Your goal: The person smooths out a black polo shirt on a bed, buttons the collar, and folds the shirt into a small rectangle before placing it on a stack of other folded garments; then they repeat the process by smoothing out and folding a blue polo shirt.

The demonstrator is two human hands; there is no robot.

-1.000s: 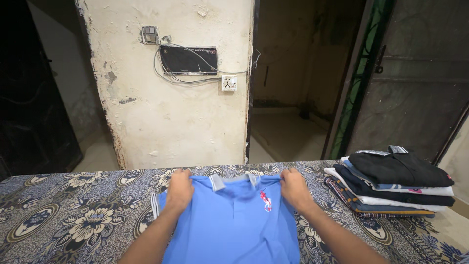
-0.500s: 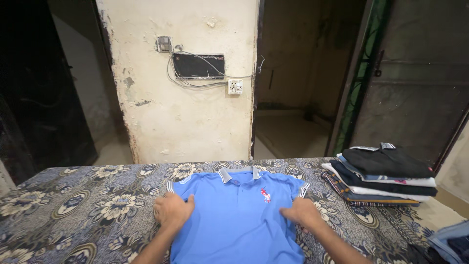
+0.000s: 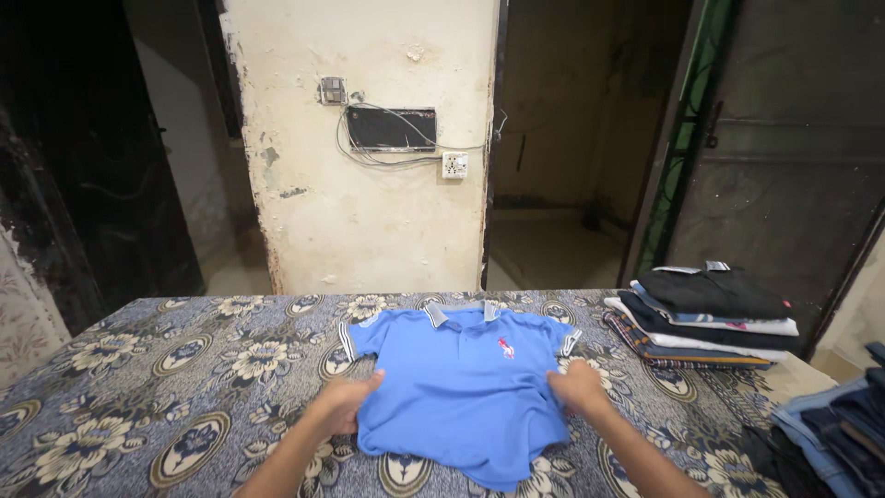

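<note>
Polo shirt lay flat on bedspread; left hand and right hand at its sides; folded-clothes stack to right.

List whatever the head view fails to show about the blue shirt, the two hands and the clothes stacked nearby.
- Blue polo shirt: its back lies against the floral cloth, hidden.
- Left hand and right hand: fingertips hidden in the shirt's sides, so the grip is unclear.
- Folded pile: lower garments covered by those above.
- Denim items: cut off by the right edge.
- Doorway: too dark to read.
</note>
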